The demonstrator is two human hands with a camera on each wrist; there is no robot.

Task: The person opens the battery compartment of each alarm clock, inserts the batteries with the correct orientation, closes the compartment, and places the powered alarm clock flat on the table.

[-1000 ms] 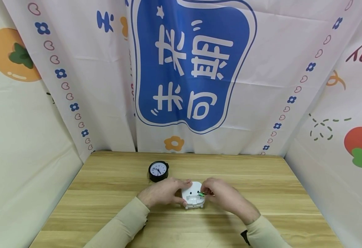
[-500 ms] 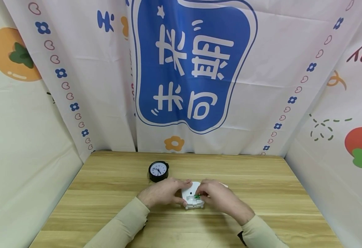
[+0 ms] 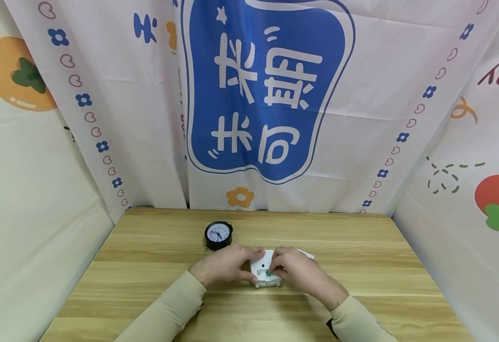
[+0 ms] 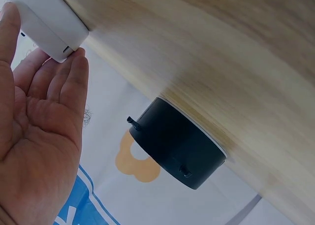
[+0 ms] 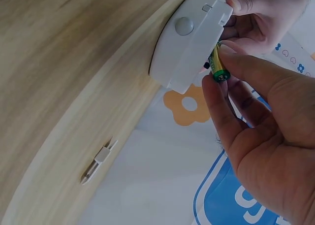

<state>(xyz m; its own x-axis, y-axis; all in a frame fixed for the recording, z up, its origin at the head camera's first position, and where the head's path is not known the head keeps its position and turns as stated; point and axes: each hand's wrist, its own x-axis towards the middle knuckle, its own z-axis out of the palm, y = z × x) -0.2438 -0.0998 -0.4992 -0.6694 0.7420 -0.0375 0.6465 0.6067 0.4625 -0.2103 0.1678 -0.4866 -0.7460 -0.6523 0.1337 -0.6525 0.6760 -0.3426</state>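
Note:
A white rounded device [image 3: 267,259] with small round feet lies on the wooden table, an open battery compartment facing up in the head view. My left hand [image 3: 225,266] grips its left side between thumb and fingers, with the fingertips along its casing [image 4: 54,30] in the left wrist view. Between the thumb and fingers of my right hand [image 3: 296,270] is a green and gold battery [image 5: 218,67]. It sits right at the compartment, partly covered by the fingers in the head view.
A black round alarm clock [image 3: 218,236] stands behind my left hand. A small white plastic piece [image 5: 98,161] lies on the table [image 3: 352,256] beyond my right hand. Printed cloth [image 3: 360,142] hangs along the table's back edge and both sides.
My right hand has moved left and over the device, bringing the battery to the compartment. The white plastic piece behind it has come into view. My left hand stays in place.

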